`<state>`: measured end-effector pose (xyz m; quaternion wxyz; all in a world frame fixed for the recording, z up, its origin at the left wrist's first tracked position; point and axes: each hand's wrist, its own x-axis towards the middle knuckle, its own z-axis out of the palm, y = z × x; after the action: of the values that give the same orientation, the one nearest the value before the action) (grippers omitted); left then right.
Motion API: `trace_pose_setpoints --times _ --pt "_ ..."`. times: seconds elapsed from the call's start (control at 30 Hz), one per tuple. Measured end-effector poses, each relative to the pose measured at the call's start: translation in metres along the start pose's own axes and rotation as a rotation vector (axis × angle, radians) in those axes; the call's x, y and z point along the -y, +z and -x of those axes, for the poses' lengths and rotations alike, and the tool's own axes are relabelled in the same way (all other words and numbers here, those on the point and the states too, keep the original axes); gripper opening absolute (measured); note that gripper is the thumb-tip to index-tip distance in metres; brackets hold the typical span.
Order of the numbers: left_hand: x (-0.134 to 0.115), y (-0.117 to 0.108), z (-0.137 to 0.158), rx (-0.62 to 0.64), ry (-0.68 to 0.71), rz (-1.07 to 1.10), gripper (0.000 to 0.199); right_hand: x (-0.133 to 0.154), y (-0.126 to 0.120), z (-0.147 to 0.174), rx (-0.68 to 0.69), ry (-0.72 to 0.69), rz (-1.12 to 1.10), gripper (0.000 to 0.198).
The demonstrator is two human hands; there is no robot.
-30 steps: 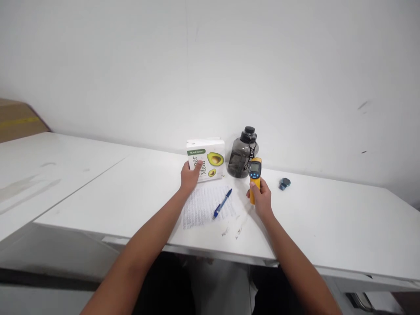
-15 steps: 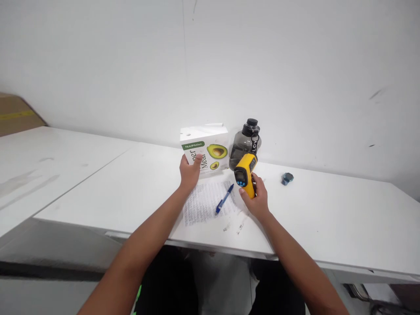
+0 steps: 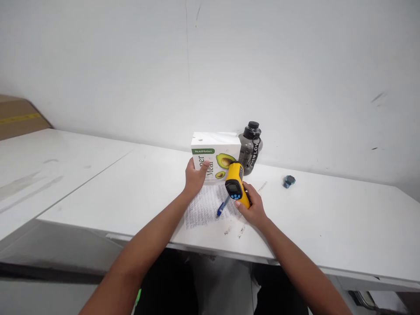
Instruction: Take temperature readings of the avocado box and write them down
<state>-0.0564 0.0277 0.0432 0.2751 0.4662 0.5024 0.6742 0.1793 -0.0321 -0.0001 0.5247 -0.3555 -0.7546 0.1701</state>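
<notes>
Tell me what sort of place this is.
Probably a plain workroom or test bench: bare white tables against a blank white wall, with a yellow infrared thermometer in the right hand, and a printed sheet with a pen.

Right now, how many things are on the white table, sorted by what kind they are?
Box with avocado picture: 1
Dark water jug: 1
Printed paper sheet: 1
Blue pen: 1
Yellow infrared thermometer, gripped in the right hand: 1
Small dark blue object: 1
Total: 6
The left hand holds the box.
</notes>
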Motion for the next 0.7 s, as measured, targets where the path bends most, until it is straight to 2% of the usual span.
trace_pose_setpoints --times 0.17,0.7 --pt "0.0013 -0.0003 0.0009 0.029 0.013 -0.002 0.080 -0.0003 -0.0018 -0.0006 0.035 0.044 -0.024 0.061" --pt "0.0010 -0.0017 0.0049 0.092 0.071 -0.043 0.086 0.0067 -0.0027 -0.0001 0.103 -0.006 -0.022 0.065"
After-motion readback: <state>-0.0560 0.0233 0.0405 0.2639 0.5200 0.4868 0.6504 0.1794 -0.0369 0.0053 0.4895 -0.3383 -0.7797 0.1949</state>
